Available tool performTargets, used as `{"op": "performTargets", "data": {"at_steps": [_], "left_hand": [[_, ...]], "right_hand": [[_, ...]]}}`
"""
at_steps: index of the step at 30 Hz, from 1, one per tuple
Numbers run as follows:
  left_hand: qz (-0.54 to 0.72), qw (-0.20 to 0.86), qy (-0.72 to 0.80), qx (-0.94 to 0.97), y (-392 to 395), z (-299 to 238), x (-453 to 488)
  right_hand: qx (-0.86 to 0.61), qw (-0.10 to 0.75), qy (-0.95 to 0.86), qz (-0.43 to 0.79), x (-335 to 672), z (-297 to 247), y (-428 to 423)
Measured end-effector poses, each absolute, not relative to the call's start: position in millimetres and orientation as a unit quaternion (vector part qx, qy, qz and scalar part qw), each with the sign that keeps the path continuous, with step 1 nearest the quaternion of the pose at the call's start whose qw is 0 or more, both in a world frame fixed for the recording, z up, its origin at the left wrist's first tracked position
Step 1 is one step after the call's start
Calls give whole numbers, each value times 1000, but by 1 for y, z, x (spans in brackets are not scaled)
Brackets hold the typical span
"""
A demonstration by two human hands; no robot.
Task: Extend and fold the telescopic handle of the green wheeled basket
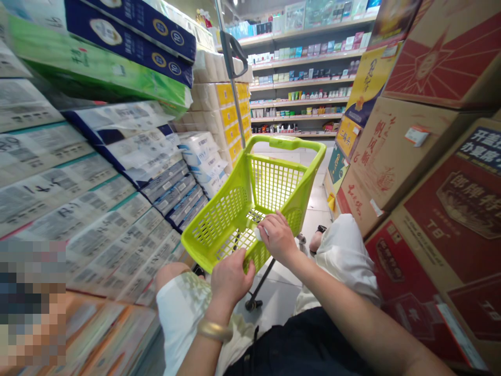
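Note:
A lime-green plastic shopping basket on wheels (219,214) stands between my knees, with latticed sides and a slotted bottom. My left hand (230,277) is closed over its near rim, the thumb on the outer side. Just right of it, my right hand (277,236) is at the near right part of the same rim, its fingers bent round a small white wad (259,233) that looks like cloth or tissue. Most of the wad is hidden under the fingers. A black caster (253,304) shows below the basket.
Stacked packs of tissue paper (90,209) rise close on the left. Cardboard cartons (391,141) are piled close on the right. Shelves of small boxes and bottles (301,99) line the back. A pole with a dark handle (235,55) stands behind the basket.

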State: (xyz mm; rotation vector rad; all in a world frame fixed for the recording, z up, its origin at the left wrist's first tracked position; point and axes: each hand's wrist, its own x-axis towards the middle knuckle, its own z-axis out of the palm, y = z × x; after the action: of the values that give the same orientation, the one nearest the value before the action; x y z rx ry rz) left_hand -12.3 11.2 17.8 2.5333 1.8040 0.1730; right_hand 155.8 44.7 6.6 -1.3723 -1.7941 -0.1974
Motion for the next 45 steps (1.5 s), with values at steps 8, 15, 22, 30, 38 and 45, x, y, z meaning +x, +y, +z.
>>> {"op": "performTargets", "data": {"at_steps": [8,15,22,30,38,45], "left_hand": [[51,28,586,809,12,19,-12],[58,13,576,815,12,17,-12],[53,25,581,812,13,18,-13],[59,9,576,815,13,17,-11],[54,13,580,813,13,16,-15],[74,2,578,813,13,13,-16]], "right_hand": [[-504,433,-746,-46,128,1,26],[-545,433,-714,-78,156,6,45],[-509,440,-738,-55,123,-2,25],[-554,440,-702,-78,153,5,44],[-514,443,-733,-50,127,-4,29],[-558,451,-692,-77,158,3,48]]}}
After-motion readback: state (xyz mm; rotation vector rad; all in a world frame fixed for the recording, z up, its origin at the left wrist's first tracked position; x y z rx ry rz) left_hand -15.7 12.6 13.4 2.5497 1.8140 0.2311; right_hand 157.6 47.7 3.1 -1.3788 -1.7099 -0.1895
